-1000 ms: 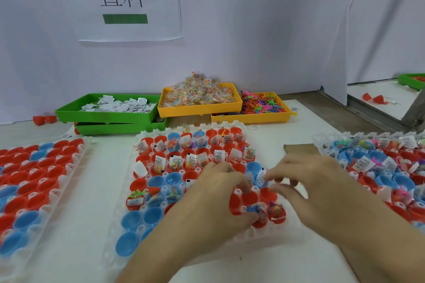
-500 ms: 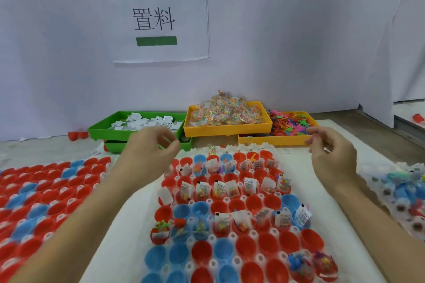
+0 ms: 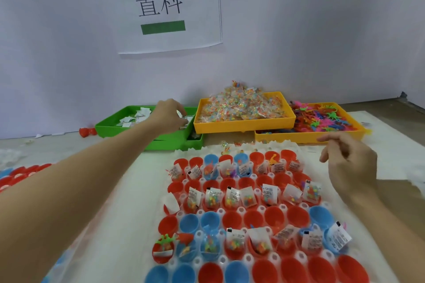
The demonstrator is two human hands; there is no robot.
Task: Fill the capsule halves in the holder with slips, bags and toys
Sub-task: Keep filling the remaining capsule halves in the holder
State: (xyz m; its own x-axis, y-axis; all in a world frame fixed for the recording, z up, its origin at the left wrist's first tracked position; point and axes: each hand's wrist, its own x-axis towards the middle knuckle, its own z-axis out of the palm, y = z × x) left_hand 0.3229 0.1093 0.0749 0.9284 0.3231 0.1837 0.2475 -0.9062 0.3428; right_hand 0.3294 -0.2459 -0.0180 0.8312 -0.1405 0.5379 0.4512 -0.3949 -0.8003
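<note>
Covering the table (image 3: 128,190), white sheeting (image 3: 287,76) backs three trays (image 3: 243,123).

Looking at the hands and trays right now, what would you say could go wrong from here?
The left hand digs into loose slips in the green tray, so it may lift several at once. Its forearm crosses beside the holder, where bags stand tall in capsule halves; a low return could knock them out.

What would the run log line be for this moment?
left hand: reaching into green slip tray | right hand: loosely curled, holding nothing, above capsule holder | many halves unfilled
</note>
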